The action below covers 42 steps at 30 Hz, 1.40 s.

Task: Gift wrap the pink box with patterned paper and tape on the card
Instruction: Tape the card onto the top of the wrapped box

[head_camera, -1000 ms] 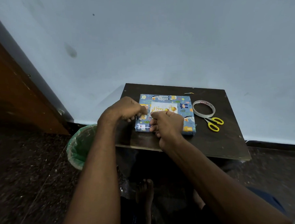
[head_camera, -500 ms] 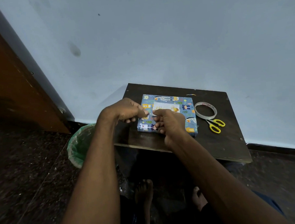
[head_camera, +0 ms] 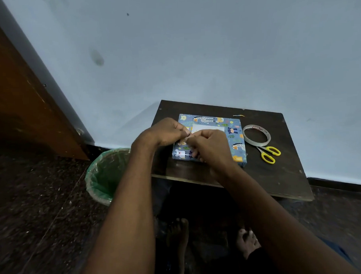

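Note:
The box (head_camera: 236,141), wrapped in blue animal-patterned paper, lies flat on a small dark table (head_camera: 284,173). A white card (head_camera: 206,128) rests on its top face, its near part hidden by my hands. My left hand (head_camera: 167,132) and my right hand (head_camera: 212,144) meet over the card's left end, fingers curled, thumbs and fingertips pinched together on what looks like a small piece of clear tape. The tape piece itself is barely visible. A roll of clear tape (head_camera: 256,135) lies to the right of the box.
Yellow-handled scissors (head_camera: 269,153) lie just in front of the tape roll. A bin with a green liner (head_camera: 106,175) stands on the floor left of the table. A wall runs behind the table, a wooden door (head_camera: 22,98) at left. My bare feet (head_camera: 246,243) are below.
My right hand has lifted slightly off the card and closed in toward my left hand, so both now pinch together at the card's left end. The box has not moved.

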Available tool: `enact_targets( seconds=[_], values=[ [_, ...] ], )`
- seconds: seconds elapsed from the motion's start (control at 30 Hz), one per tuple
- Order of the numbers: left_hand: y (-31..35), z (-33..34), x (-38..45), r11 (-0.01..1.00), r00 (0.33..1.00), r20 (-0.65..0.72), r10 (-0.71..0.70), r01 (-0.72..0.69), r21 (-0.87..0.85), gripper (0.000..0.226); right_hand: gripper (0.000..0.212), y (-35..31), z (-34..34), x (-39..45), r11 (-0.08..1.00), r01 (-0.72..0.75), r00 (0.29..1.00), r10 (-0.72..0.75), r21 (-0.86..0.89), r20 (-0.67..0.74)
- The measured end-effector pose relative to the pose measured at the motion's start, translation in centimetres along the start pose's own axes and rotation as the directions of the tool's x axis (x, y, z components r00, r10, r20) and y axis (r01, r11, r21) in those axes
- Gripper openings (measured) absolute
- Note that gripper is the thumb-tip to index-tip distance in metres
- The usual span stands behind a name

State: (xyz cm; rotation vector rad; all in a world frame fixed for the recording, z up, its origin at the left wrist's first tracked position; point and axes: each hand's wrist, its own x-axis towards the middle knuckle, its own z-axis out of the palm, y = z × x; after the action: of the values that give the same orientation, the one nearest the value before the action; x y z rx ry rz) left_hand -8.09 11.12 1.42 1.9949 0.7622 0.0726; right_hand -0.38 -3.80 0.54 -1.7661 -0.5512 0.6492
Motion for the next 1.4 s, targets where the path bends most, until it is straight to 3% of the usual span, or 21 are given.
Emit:
enact_targets(
  seconds=[0.1,0.23,0.47,0.73,0.93,1.13,1.23,1.4],
  values=[
    [-0.1,-0.5,-0.3,1.0,1.0,0.01,-0.022,0.022,-0.014,0.027,0.01,-0.5,-1.3,0.9,0.995,-0.069,0.997,0.07,0.072,-0.02],
    [-0.4,-0.7,-0.4,0.999,0.998,0.042,-0.047,0.047,-0.017,0.018,0.02,-0.6,-2.0,1.9,0.979,-0.181,0.984,0.18,0.095,0.014],
    [-0.1,-0.6,-0.4,0.998,0.998,0.014,-0.055,0.055,-0.025,0.01,0.013,-1.1,-2.1,2.2,0.957,-0.249,0.968,0.245,0.149,0.048],
    [0.8,-0.4,-0.9,0.998,0.999,0.036,-0.02,0.022,-0.067,0.017,0.018,-1.3,-2.9,2.8,0.937,-0.309,0.948,0.289,0.162,0.134],
    [0.4,-0.7,-0.7,0.992,0.992,-0.008,-0.128,0.128,-0.022,0.021,0.01,-0.8,-2.3,2.6,0.973,-0.225,0.973,0.22,0.06,0.073],
    [0.9,-0.4,-0.4,0.954,0.953,-0.047,-0.3,0.301,0.011,0.032,0.023,0.4,-1.1,2.6,0.978,-0.039,0.999,0.032,-0.206,-0.037],
    [0.9,-0.1,-0.2,0.943,0.942,-0.051,-0.331,0.332,0.011,0.04,0.022,0.6,-0.9,2.7,0.969,-0.014,0.998,-0.001,-0.248,-0.061],
    [1.3,0.4,-0.1,0.935,0.935,-0.067,-0.347,0.351,0.043,0.032,0.021,0.7,-0.8,2.8,0.932,0.05,0.994,-0.081,-0.359,-0.071]
  ],
)
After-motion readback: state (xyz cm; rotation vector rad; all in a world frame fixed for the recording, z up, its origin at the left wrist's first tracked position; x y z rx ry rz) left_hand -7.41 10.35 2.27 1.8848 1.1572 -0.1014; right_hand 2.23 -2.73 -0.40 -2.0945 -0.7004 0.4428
